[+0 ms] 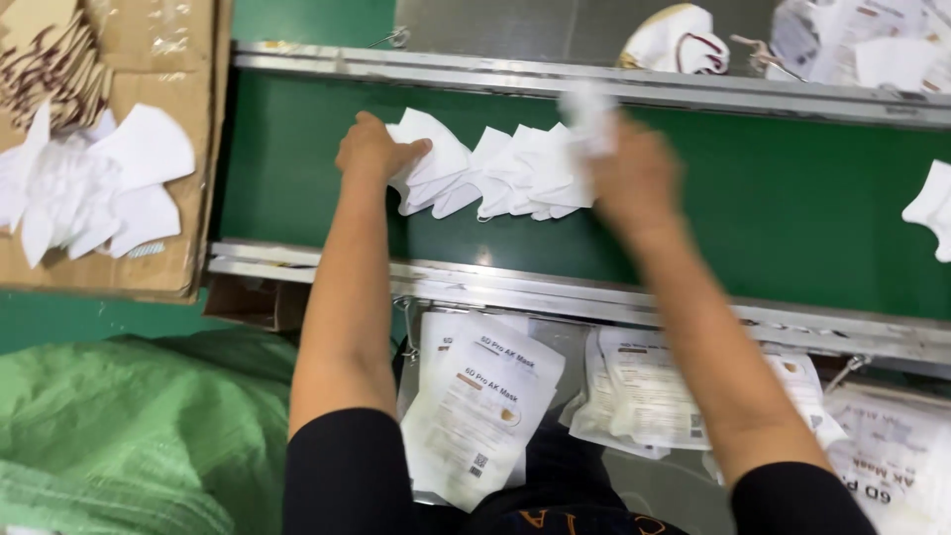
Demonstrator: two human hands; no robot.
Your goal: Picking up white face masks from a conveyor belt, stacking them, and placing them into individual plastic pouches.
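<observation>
Cardboard box (158,59) off belt's (773,198) left end; left hand (374,149) flat on mask row (495,173); right hand (634,178) pinches 1 mask (589,114).

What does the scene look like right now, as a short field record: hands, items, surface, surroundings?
left hand: resting on the left end of a row of white masks
right hand: blurred, at the row's right end, with a white mask at its fingertips
surface: green conveyor belt between metal rails
lone mask: on the belt, far right
cardboard box: left, holds loose white masks
printed pouches: below the near rail
green sack: lower left
</observation>
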